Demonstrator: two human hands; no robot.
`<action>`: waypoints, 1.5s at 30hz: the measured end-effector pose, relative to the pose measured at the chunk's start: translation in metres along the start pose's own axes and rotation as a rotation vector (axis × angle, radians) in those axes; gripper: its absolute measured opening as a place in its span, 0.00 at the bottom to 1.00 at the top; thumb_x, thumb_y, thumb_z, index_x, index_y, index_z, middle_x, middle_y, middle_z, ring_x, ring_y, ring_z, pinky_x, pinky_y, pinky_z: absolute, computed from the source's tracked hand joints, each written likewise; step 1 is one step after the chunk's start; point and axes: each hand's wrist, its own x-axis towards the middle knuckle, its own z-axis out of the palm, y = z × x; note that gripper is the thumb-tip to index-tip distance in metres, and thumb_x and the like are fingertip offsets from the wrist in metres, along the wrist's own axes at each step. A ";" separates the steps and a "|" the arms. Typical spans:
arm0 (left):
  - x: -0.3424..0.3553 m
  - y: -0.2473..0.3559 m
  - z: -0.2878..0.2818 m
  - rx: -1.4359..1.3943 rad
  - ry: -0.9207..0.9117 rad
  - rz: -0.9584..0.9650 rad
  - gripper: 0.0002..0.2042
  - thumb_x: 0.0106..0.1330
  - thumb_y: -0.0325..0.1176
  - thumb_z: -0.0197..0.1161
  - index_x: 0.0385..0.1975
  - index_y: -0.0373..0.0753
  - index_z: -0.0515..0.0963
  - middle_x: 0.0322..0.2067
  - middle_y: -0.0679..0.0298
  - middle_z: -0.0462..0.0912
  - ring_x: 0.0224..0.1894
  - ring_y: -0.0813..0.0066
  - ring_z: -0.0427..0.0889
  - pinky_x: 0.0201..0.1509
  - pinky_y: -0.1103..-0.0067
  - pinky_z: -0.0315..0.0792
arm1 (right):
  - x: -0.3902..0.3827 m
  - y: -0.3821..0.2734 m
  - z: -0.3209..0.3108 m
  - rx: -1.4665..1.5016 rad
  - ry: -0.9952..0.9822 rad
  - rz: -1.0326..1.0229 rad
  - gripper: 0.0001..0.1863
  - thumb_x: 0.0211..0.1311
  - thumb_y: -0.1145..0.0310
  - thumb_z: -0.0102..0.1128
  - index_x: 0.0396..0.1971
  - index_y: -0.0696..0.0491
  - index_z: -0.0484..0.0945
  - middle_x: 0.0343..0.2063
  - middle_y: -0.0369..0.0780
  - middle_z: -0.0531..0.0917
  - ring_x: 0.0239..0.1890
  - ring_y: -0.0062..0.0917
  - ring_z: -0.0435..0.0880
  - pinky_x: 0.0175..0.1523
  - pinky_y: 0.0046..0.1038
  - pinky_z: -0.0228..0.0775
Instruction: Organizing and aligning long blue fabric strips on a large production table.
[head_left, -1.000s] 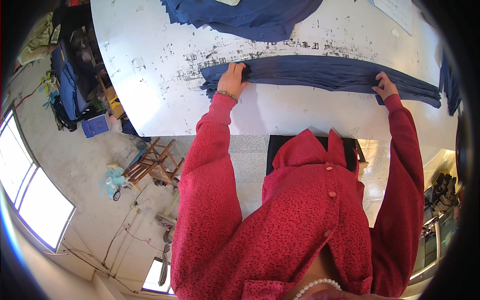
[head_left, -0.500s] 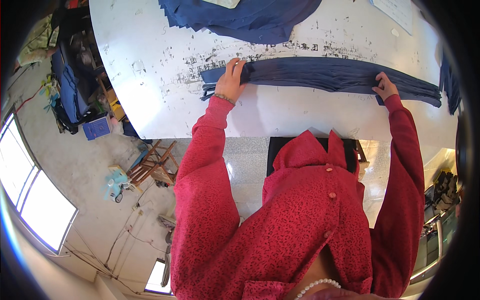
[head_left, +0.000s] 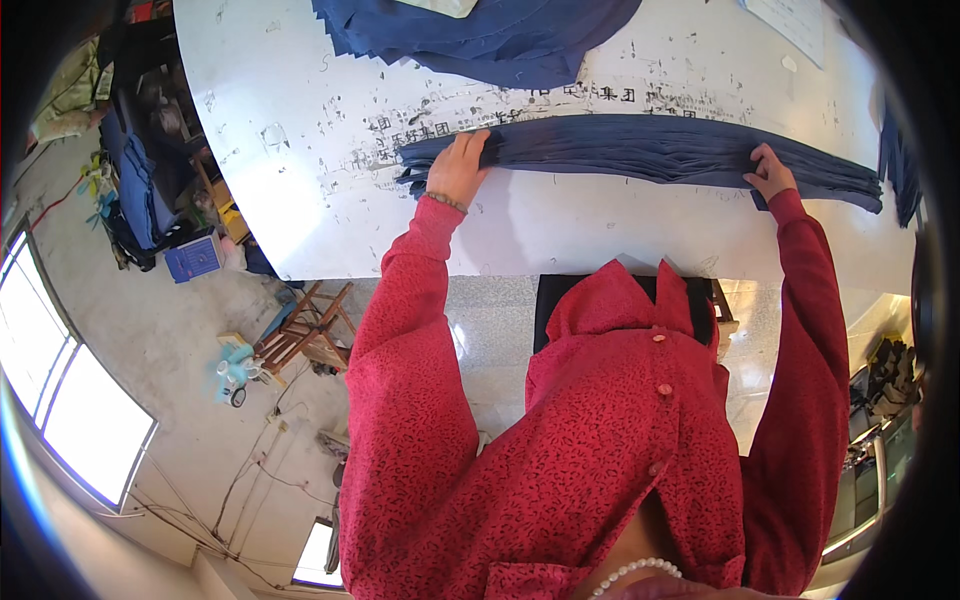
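Note:
A long, layered stack of dark blue fabric lies crosswise on the white, marked tabletop. My left hand is closed on the stack near its left end, fingers over the top layers and wrist in a beaded bracelet. Toward the right end, my right hand grips the front edge of the same stack with bent fingers. Above the stack lies a pile of blue cut fabric pieces, their edges uneven and fanned out.
A paper sheet lies at the upper right, with more dark fabric hanging at the right. Left of the table are piled clothes, a blue box, a wooden chair and a pale blue fan.
My left hand has shifted a little leftward, lifting briefly and coming back down, and the stack's left end has moved slightly with it. My right hand looks unmoved.

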 end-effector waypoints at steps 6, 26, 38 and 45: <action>-0.010 0.012 -0.009 0.186 -0.003 0.014 0.14 0.43 0.30 0.67 0.33 0.43 0.75 0.41 0.63 0.71 0.47 0.65 0.70 0.48 0.71 0.65 | 0.000 -0.001 -0.001 -0.003 -0.013 0.012 0.20 0.42 0.75 0.65 0.33 0.49 0.64 0.12 0.33 0.67 0.16 0.22 0.67 0.25 0.24 0.60; -0.003 -0.003 -0.002 0.087 0.124 0.217 0.14 0.44 0.28 0.66 0.33 0.39 0.73 0.43 0.64 0.73 0.46 0.64 0.72 0.49 0.71 0.64 | -0.001 -0.005 -0.002 0.002 -0.007 0.022 0.20 0.42 0.75 0.65 0.33 0.49 0.64 0.12 0.33 0.67 0.16 0.21 0.67 0.26 0.24 0.60; 0.006 -0.003 0.001 -0.008 -0.127 -0.036 0.31 0.45 0.33 0.68 0.52 0.44 0.62 0.39 0.58 0.70 0.37 0.56 0.75 0.39 0.69 0.70 | 0.001 0.000 -0.001 -0.010 -0.010 0.008 0.20 0.43 0.75 0.65 0.34 0.49 0.64 0.12 0.33 0.66 0.16 0.21 0.66 0.26 0.23 0.61; 0.009 -0.001 0.000 0.031 -0.112 -0.016 0.32 0.45 0.30 0.67 0.53 0.46 0.62 0.38 0.58 0.70 0.37 0.56 0.75 0.41 0.70 0.71 | 0.001 -0.001 -0.001 -0.002 -0.002 0.001 0.20 0.42 0.75 0.65 0.33 0.49 0.64 0.12 0.33 0.67 0.16 0.21 0.66 0.25 0.24 0.60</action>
